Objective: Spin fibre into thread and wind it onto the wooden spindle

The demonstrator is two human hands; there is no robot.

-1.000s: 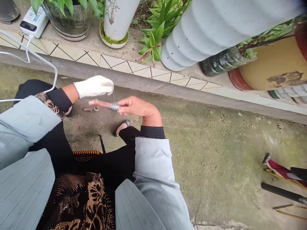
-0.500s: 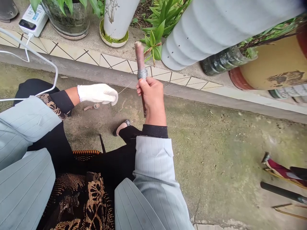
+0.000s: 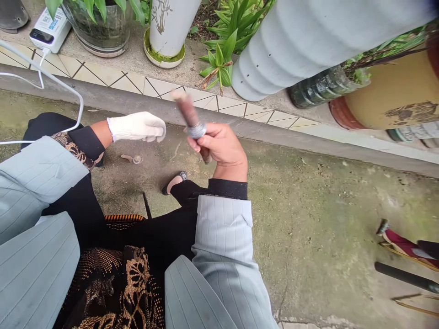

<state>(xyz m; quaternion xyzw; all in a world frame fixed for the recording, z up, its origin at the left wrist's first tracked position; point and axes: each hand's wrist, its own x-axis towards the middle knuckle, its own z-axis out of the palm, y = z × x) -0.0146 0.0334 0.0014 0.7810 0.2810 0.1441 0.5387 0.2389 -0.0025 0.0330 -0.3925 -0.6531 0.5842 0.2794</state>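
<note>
My right hand (image 3: 224, 145) is closed round a short brown wooden stick (image 3: 187, 109), tilted with its blurred top end toward the left. Just above my fingers, a band of grey wire or cord (image 3: 196, 130) is wound round the stick. My left hand (image 3: 139, 127), in a white knitted glove, hovers to the left, apart from the stick. Its fingers are curled together in a pinch, and what they hold, if anything, is hidden. On the concrete below that hand lies a small brown stick piece (image 3: 127, 158) with a pale round end.
A tiled ledge (image 3: 133, 87) runs across the front, bearing a power bank (image 3: 51, 28), a white pot (image 3: 171, 27) and a large ribbed grey pot (image 3: 281, 50). A white cable (image 3: 81, 107) hangs at the left. Another person's shoe (image 3: 399, 242) is at the right.
My right hand has come lower and slightly right, tipping the stick's top from upright toward the left. A thin strand seen earlier at my left fingertips no longer shows; that hand has shifted slightly.
</note>
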